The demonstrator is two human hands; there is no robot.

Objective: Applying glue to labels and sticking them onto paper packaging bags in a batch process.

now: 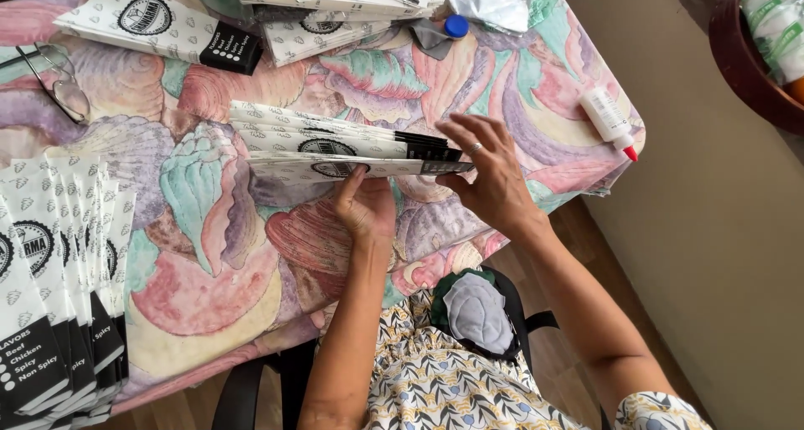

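Note:
A small stack of flat white printed paper bags [331,141] with black end bands lies fanned on the colourful shell-patterned tablecloth [209,229]. My left hand [366,205] grips the near edge of the lowest bag, thumb on top. My right hand [486,175], wearing a ring, rests with spread fingers on the black-banded right end of the same stack.
A fanned row of the same bags [59,288] lies at the left edge. More bag piles [159,24] sit at the back. Eyeglasses [54,78] lie far left. A white glue bottle with red tip [609,122] lies near the table's right corner. A blue-capped container [455,26] is at the back.

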